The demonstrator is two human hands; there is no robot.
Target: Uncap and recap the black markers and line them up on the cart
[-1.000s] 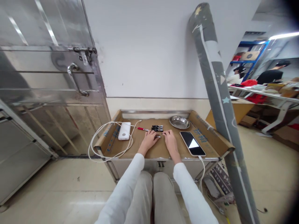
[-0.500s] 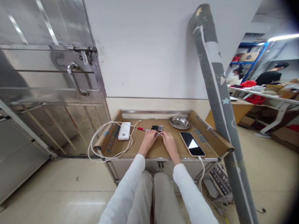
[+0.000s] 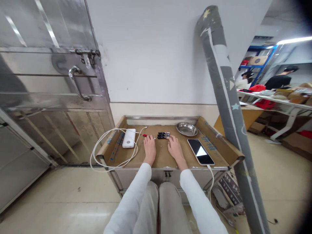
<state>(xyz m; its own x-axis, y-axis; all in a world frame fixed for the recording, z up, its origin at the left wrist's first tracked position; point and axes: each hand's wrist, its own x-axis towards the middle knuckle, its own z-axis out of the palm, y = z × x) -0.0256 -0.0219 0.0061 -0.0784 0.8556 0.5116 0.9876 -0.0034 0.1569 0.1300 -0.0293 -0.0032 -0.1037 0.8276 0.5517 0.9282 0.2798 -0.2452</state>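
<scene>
My left hand (image 3: 149,149) lies flat on the brown cardboard sheet (image 3: 161,156) that lines the metal cart, fingers stretched forward, its tips at a red pen (image 3: 146,135). My right hand (image 3: 174,147) also rests flat with nothing in it, fingertips just beside a small row of black pens (image 3: 163,135). Both hands are apart from each other, with bare cardboard between them.
A white power bank (image 3: 129,138) with a looping white cable (image 3: 102,152) lies at the left. A steel dish (image 3: 187,129) and a phone (image 3: 201,151) sit at the right. A grey rolled mat (image 3: 225,97) leans by the cart. People work at far tables.
Both hands were pinched together on a pen at the middle. They have let go and moved apart, and lie flat on the cardboard.
</scene>
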